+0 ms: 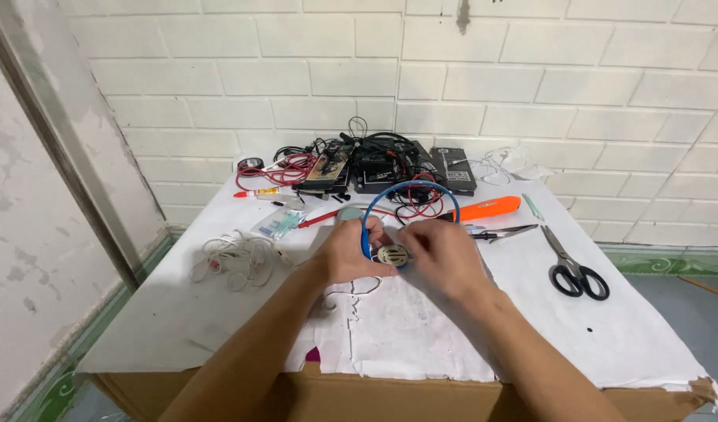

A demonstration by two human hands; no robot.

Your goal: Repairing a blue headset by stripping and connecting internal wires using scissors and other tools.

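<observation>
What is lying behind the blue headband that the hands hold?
Behind the blue headband lie red wires, black boxes with tangled cables, and an orange tool. The band and both hands cover part of the wires; what lies under them is hidden.

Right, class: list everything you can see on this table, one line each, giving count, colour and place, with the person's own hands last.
headphones: one, blue band, held over the table's middle
scissors: one, black handles, right side
orange tool: one, orange, behind the hands to the right
pliers: one, dark, in front of the orange tool
white cable: one tangle, white, left side
tape roll: one, black, far left by the wall
electronics pile: several, black boxes with red and black wires, far edge
paper cover: one, white, torn, over the table
cardboard: brown, beneath the paper
left hand: grip on the headphones
right hand: grip on the headphones
</observation>
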